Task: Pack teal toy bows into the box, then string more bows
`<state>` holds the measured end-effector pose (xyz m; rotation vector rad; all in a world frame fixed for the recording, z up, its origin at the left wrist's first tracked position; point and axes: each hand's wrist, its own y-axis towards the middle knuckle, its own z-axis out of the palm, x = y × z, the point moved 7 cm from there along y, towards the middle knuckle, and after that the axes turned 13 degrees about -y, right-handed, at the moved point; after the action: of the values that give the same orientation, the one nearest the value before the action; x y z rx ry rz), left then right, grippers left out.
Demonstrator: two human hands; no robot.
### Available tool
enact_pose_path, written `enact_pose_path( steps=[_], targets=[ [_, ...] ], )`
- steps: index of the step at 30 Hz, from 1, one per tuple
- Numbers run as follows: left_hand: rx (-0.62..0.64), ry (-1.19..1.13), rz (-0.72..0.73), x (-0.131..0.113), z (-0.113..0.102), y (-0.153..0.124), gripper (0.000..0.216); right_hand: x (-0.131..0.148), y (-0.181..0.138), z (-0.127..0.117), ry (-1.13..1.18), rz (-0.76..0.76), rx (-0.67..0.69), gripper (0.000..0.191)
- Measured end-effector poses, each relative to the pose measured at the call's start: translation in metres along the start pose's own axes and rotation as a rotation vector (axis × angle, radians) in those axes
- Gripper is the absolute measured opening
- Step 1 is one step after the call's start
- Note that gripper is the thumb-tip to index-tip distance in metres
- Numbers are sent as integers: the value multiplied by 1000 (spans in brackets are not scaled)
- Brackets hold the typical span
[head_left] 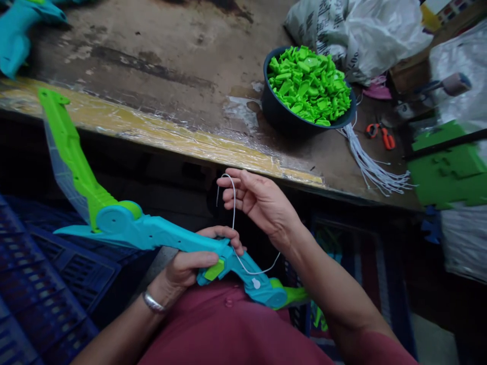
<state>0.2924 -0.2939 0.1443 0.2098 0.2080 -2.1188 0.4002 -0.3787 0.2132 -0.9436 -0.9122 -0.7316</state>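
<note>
A blue and green plastic toy bow (171, 234) slants across my lap, its green limb (78, 157) rising at the left. My left hand (194, 256) is closed around the bow's middle, with the thumb by a small green piece (214, 270). Above it, my right hand (258, 200) holds a thin white cord (234, 203) at the curled fingers. The cord loops over the fingertips and its end hangs free. Lower down, the cord runs along the bow near a small white tab (256, 283) and curves up behind my right wrist.
On the worn table (171, 61) stands a dark bowl (283, 119) heaped with green plastic pieces (308, 83). Beside it lie a bundle of white cords (369, 157) and orange-handled scissors (387, 138). Another blue toy part (19, 35) is at the upper left. Blue crates (41, 284) stand below.
</note>
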Motion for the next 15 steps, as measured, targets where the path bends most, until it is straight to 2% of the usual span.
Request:
enact_pose_path(
  steps=[3,10,13,15],
  targets=[
    [-40,3,38,-3,-4,-3,45,21,3,-9,-113,-89,-58,30],
    [-92,26,72,-6,-11,-9,43,72,-1,-47,-482,-365,-350,29],
    [-144,72,78,-14,-13,-13,42,91,-19,-60,-577,-426,-412,32],
    [-204,143,124,-28,-9,-16,47,103,-44,-72,-697,-442,-474,37]
  ],
)
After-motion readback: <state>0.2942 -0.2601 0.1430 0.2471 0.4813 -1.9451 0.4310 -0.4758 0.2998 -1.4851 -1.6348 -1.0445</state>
